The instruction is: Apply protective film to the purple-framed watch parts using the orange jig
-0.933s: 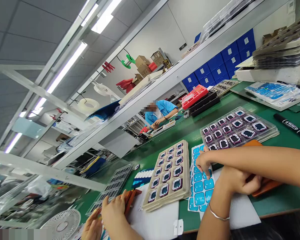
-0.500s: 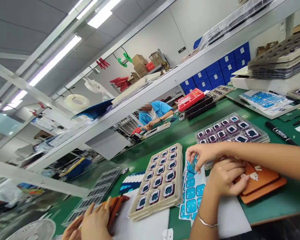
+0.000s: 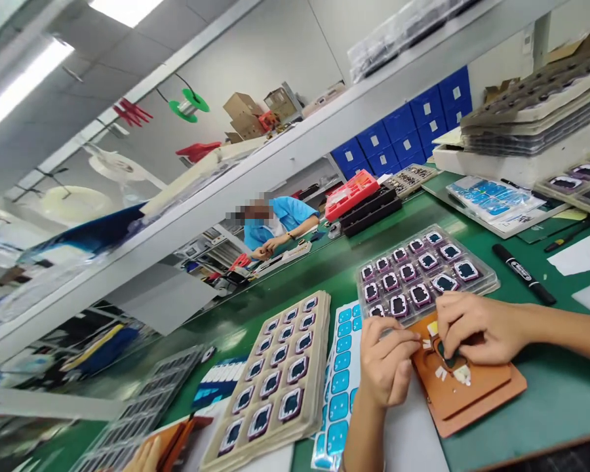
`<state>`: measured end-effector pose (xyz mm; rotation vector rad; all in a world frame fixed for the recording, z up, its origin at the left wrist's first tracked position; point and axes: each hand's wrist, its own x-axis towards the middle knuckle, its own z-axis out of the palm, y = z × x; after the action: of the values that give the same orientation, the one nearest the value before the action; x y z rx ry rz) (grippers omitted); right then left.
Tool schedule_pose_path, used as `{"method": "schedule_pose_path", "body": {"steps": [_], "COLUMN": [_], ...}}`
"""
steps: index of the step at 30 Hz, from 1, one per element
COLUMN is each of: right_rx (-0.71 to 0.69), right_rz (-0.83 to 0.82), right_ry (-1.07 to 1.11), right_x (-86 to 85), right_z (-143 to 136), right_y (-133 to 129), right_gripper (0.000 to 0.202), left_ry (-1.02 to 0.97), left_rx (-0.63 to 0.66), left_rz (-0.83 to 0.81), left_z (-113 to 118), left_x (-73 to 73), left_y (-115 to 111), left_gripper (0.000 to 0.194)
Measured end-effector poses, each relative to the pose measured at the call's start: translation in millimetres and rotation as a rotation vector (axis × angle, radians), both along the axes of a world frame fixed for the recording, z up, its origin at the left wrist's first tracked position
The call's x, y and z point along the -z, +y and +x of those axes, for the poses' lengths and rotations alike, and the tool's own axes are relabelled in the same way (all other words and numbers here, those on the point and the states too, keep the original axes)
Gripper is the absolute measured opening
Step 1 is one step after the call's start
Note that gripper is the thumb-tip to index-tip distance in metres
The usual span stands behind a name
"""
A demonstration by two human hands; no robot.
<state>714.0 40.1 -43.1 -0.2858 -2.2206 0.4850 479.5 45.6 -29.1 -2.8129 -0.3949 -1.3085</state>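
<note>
My right hand (image 3: 482, 328) is closed, its fingertips pinching a small dark blue-green film piece (image 3: 445, 359) low over the recess of an orange fixture block (image 3: 486, 390). Small white and yellowish tabs (image 3: 463, 375) surround that recess. With curled fingers, my left hand (image 3: 388, 360) grips the block's upper left corner; its fingertips are partly hidden. Left of it lies a sheet of blue film stickers (image 3: 338, 393). Behind the block stands a clear tray (image 3: 489, 282) of purple-edged square parts. A beige tray (image 3: 319, 387) holds more such parts.
A co-worker's hand (image 3: 145, 455) is at another orange block (image 3: 174, 442) at lower left. Across the bench sits a person in a blue shirt (image 3: 295, 213). A black marker (image 3: 524, 274) lies at right, below stacked trays (image 3: 531, 124). A shelf beam crosses overhead.
My right hand has moved from the sticker sheet to the orange block, carrying the blue film piece. My left hand has shifted to the block's left edge, uncovering its recess. The view has turned right.
</note>
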Motion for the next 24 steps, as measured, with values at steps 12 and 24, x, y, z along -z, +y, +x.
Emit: {"method": "schedule_pose_path", "body": {"steps": [12,24], "right_rx": [0.019,0.583], "right_rz": [0.059,-0.079], "right_ry": [0.061,-0.047], "right_x": [-2.2,20.0], "right_z": [4.4,33.2], "right_y": [0.0,43.3], "right_gripper": [0.029,0.022], "left_ry": [0.157,0.352], "left_rx": [0.107,0.137], "left_rz": [-0.069,-0.304], "left_z": [5.8,9.1], "left_x": [-1.6,0.4], "left_y": [-3.0,-6.6], "left_gripper": [0.049,0.055]}}
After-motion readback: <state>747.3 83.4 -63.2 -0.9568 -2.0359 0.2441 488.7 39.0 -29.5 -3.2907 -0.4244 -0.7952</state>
